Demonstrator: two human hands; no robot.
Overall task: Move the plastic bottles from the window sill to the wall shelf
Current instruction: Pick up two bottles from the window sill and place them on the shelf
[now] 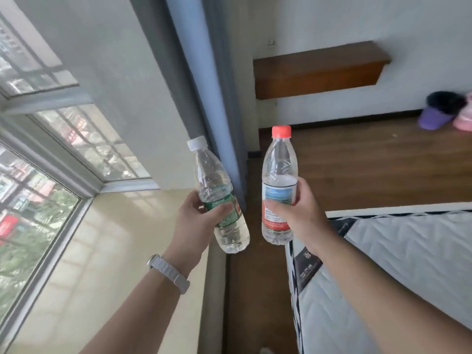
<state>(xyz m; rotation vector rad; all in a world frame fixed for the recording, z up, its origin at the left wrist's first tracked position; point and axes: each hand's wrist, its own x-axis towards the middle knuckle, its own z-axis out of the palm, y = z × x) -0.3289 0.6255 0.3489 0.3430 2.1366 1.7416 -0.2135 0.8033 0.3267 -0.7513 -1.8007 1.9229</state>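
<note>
My left hand [198,221] grips a clear plastic bottle with a white cap and green label [217,182] around its middle, tilted a little to the left. My right hand [296,213] grips a clear bottle with a red cap and a red, white and blue label [279,162], held upright. Both bottles are in the air between the cream window sill [107,251] on the left and the mattress on the right. The brown wooden wall shelf [319,70] hangs on the white wall ahead and looks bare.
A grey-blue curtain [204,72] hangs beside the window [38,175]. A quilted mattress [408,264] fills the lower right. A strip of wooden floor [255,290] runs between sill and mattress. Purple and pink items [447,113] lie on the floor by the far wall.
</note>
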